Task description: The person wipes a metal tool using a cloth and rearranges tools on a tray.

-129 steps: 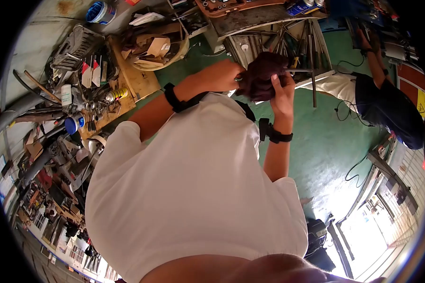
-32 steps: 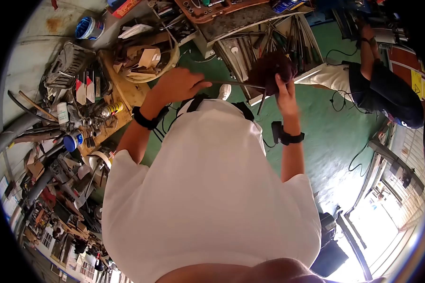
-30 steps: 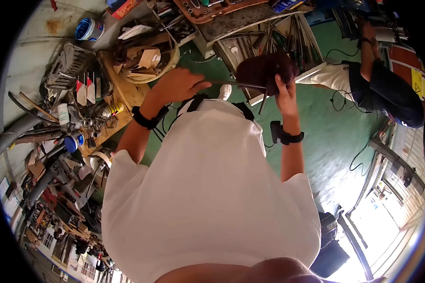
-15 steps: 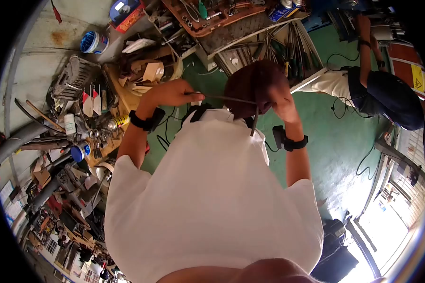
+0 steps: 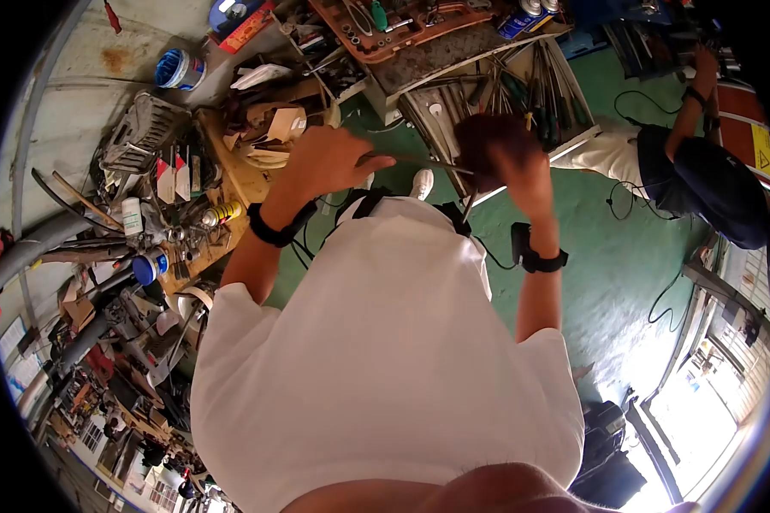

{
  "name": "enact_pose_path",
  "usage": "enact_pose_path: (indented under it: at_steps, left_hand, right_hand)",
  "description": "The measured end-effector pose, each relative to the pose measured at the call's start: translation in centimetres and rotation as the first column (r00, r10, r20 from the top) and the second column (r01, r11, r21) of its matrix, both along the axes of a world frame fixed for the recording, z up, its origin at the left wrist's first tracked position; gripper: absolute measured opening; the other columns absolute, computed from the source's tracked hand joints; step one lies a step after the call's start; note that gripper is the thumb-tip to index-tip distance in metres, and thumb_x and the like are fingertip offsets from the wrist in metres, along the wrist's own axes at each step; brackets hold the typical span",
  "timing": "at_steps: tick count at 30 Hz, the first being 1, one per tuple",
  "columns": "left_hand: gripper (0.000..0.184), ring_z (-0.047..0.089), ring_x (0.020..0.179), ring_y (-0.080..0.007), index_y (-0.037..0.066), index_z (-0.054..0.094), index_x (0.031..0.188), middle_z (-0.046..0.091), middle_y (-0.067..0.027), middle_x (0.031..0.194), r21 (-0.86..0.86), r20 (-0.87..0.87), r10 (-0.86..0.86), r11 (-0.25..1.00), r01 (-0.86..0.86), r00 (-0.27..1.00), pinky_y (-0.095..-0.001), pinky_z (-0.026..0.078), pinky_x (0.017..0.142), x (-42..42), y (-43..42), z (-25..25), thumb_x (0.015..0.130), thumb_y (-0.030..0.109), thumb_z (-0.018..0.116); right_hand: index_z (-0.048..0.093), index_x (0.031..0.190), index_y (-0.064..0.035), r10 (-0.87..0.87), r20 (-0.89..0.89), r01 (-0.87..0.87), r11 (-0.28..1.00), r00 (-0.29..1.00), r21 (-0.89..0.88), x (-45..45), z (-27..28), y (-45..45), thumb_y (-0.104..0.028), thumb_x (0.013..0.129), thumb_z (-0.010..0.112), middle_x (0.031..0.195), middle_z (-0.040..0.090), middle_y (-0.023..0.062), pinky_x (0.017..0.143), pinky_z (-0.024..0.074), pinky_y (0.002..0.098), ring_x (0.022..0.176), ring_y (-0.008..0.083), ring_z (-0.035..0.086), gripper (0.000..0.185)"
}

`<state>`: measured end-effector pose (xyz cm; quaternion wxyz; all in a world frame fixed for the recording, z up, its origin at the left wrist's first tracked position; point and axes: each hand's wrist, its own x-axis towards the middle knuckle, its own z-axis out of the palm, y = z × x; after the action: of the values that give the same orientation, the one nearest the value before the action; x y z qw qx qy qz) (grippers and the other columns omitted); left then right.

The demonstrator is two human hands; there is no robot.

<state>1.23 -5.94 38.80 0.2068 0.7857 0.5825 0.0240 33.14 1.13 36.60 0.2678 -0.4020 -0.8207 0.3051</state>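
Observation:
A thin L-shaped metal bar (image 5: 432, 162) runs from my left hand (image 5: 332, 161), whose fingers are closed around one end. Its bent end points down toward my shirt. My right hand (image 5: 522, 179) is blurred by motion and closed on a dark maroon cloth (image 5: 481, 147), held at the bar's far part near the bend. Part of the bar is hidden by the cloth and my fingers. Both hands are in front of my chest, above an open drawer (image 5: 428, 141) and the green floor.
Long tools and screwdrivers (image 5: 535, 98) lie in the drawer. On the bench above it sit a socket tray (image 5: 419, 34) and spray cans (image 5: 526, 19). A cluttered wooden bench (image 5: 222, 162) stands at left. Another person (image 5: 701, 171) works at upper right. Cables (image 5: 633, 201) cross the floor.
My left hand has turned and moved slightly, showing more of its back. The cloth and my right hand have shifted right along the bar. The view has shifted a little, bringing a white shoe into sight.

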Motion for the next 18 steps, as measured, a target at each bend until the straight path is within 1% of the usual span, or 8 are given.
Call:
enact_pose_path:
  at_steps: [4,6,7,9,10,12,14,18]
  left_hand:
    - [0.060,0.056,0.048,-0.0321,0.008,0.066,0.062,0.052,-0.0117,0.048,0.125,0.047,-0.047,0.991,0.041,0.998,-0.0387,0.041,0.044,-1.5,-0.4,0.1,0.087,0.062,0.056]
    - [0.060,0.055,0.046,-0.0313,0.008,0.064,0.060,0.050,-0.0110,0.047,0.149,0.084,-0.073,0.987,0.060,0.994,-0.0379,0.039,0.043,-2.0,-0.1,-0.5,0.085,0.062,0.058]
    - [0.060,0.053,0.045,-0.0314,0.009,0.063,0.058,0.049,-0.0110,0.046,0.140,0.151,-0.099,0.987,0.078,0.984,-0.0385,0.038,0.042,-2.1,0.1,-0.7,0.085,0.061,0.059]
    - [0.059,0.051,0.044,-0.0314,0.009,0.061,0.056,0.047,-0.0109,0.045,0.136,0.216,-0.130,0.985,0.102,0.968,-0.0391,0.037,0.042,-2.3,0.3,-0.3,0.084,0.061,0.061]
    - [0.059,0.050,0.043,-0.0317,0.008,0.060,0.055,0.046,-0.0107,0.044,0.174,0.199,-0.115,0.981,0.080,0.973,-0.0389,0.036,0.042,-2.3,0.3,0.9,0.084,0.060,0.062]
    - [0.059,0.048,0.042,-0.0319,0.008,0.058,0.055,0.044,-0.0106,0.043,0.205,0.185,-0.097,0.977,0.058,0.978,-0.0387,0.035,0.041,-2.5,0.1,1.7,0.084,0.059,0.063]
    - [0.059,0.047,0.040,-0.0317,0.007,0.058,0.055,0.042,-0.0103,0.041,0.348,0.117,-0.079,0.937,0.034,0.990,-0.0380,0.034,0.041,-2.8,0.0,1.6,0.085,0.058,0.063]
    - [0.059,0.046,0.039,-0.0312,0.008,0.056,0.053,0.040,-0.0097,0.040,0.299,0.217,0.014,0.951,-0.081,0.976,-0.0381,0.034,0.039,-2.6,0.2,1.2,0.086,0.056,0.063]
  right_hand:
    - [0.057,0.121,0.0022,0.083,-0.249,-0.134,0.971,0.965,-0.196,1.5,1.3,-1.7,-0.010,0.094,0.059,0.121,0.061,0.0143,0.097,0.0461,0.0362,0.112,0.0254,0.060,0.030]
    - [0.050,0.129,0.0043,-0.137,-0.513,-0.186,0.828,0.847,-0.529,2.6,0.1,-2.7,-0.008,0.095,0.058,0.128,0.057,0.0084,0.100,0.0421,0.0333,0.116,0.0185,0.054,0.037]
    - [0.050,0.129,0.0043,-0.137,-0.513,-0.187,0.827,0.848,-0.530,3.5,-1.2,-3.1,-0.008,0.095,0.058,0.128,0.057,0.0084,0.100,0.0421,0.0333,0.116,0.0185,0.054,0.037]
    - [0.043,0.137,0.0029,-0.320,-0.740,-0.409,0.672,0.591,-0.617,5.0,-3.6,-3.8,-0.007,0.095,0.060,0.133,0.053,0.0068,0.103,0.0383,0.0321,0.121,0.0177,0.049,0.047]
    - [0.043,0.137,0.0029,-0.324,-0.739,-0.406,0.672,0.591,-0.619,4.9,-3.2,-3.9,-0.007,0.095,0.060,0.133,0.053,0.0068,0.103,0.0383,0.0321,0.121,0.0177,0.049,0.047]
    - [0.040,0.142,0.0014,-0.092,-0.659,-0.316,0.822,0.747,-0.473,4.5,-2.4,-3.8,-0.008,0.095,0.061,0.137,0.049,0.0069,0.107,0.0352,0.0326,0.124,0.0168,0.045,0.053]
    - [0.038,0.143,0.0013,-0.105,-0.586,-0.282,0.800,0.803,-0.529,4.3,-1.8,-3.0,-0.009,0.095,0.061,0.138,0.048,0.0072,0.108,0.0336,0.0330,0.126,0.0168,0.044,0.055]
    - [0.038,0.143,0.0018,-0.111,-0.482,-0.204,0.808,0.869,-0.553,3.5,-1.3,-3.8,-0.010,0.094,0.062,0.137,0.049,0.0069,0.107,0.0349,0.0335,0.125,0.0165,0.045,0.056]
